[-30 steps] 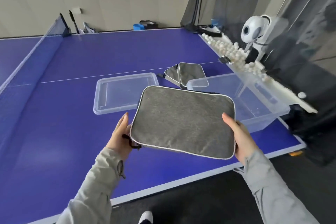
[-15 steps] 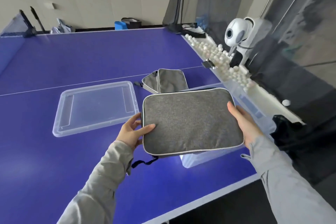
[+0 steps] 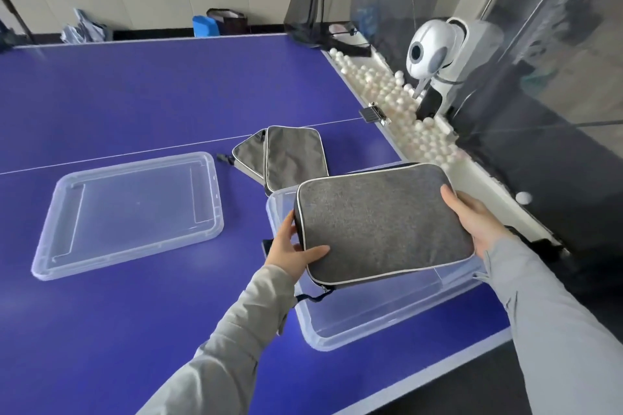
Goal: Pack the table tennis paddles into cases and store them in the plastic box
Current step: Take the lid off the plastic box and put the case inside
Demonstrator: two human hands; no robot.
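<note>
Left hand point(image 3: 292, 251) and right hand point(image 3: 477, 221) grip the grey case point(image 3: 381, 222) flat by opposite edges, evidently to lower it level into the plastic box point(image 3: 354, 330).

One view is given, taken from the head, above and behind the left hand point(image 3: 290, 253) and right hand point(image 3: 482, 222), faced forward and down. The fingers point(image 3: 288, 226) on the case point(image 3: 381, 222) are seen near; the table point(image 3: 135, 94) is spread beyond them.

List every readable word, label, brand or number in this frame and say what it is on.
None can be read. The held grey fabric zip case, the clear plastic box, its flat clear lid and the white rounded ball machine show no legible print.
</note>
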